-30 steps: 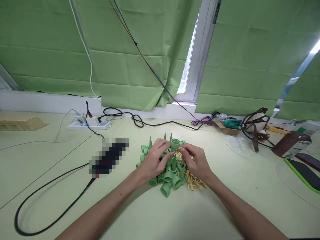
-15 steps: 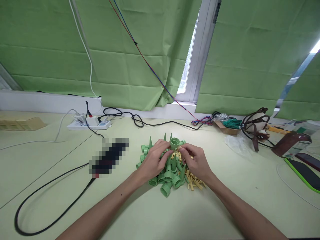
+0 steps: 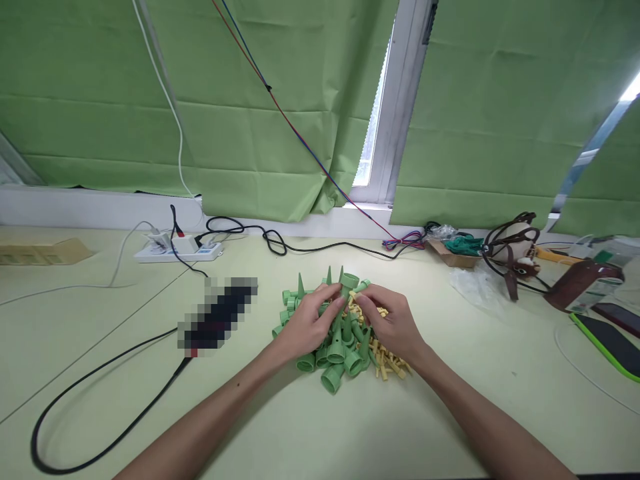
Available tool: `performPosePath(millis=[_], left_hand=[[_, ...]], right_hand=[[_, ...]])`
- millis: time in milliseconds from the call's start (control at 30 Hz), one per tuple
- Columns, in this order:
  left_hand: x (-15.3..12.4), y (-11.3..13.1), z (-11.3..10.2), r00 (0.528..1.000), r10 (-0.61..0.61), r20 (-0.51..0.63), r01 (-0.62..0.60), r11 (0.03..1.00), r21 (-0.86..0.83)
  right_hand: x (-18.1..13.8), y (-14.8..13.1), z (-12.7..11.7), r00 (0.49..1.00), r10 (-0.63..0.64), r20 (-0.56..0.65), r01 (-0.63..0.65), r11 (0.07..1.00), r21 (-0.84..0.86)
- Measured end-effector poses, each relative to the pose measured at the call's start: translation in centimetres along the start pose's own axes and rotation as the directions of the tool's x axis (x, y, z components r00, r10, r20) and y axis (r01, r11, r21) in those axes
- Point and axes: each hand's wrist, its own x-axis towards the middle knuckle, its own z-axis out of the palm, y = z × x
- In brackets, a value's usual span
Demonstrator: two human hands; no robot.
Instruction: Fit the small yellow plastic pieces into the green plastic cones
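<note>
My left hand (image 3: 313,319) is closed around a green plastic watering spike (image 3: 349,281), its wide threaded cup turned upward. Thumb and fingertips of my right hand (image 3: 393,317) pinch a small yellow plastic peg (image 3: 354,295) against the side of that spike, just under the cup. How far the peg sits in the spike I cannot tell. Below both hands lies a heap of similar green spikes (image 3: 336,352), some with cups facing me, some with points up. A pile of small yellow pegs (image 3: 393,363) spreads beside it, partly under my right hand.
Left of the heap lies a pixelated dark object (image 3: 220,317) with a looping black cable (image 3: 37,427). A power strip (image 3: 150,255) sits near the wall. To the right are a plastic bag (image 3: 477,290), a brown bottle (image 3: 583,287) and a green-edged phone (image 3: 607,343).
The spike in my left hand has tipped, so its cup opening faces me less and its side shows more. My right hand's yellow peg now shows against the spike's side.
</note>
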Motion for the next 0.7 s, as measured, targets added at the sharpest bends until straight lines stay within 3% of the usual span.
performPosePath(millis=[400,700], left_hand=[[0.57,-0.1,-0.33,0.992,-0.07,0.106,0.107,0.914,-0.392],[0.6,-0.09,-0.22,0.991,-0.085,0.107,0.123,0.898,-0.423]], right_hand=[[-0.03,0.12,0.03,0.999,-0.047,-0.022,0.047,0.998,0.029],[0.09,0.17,-0.01,0.992,-0.125,0.007,0.125,0.992,-0.018]])
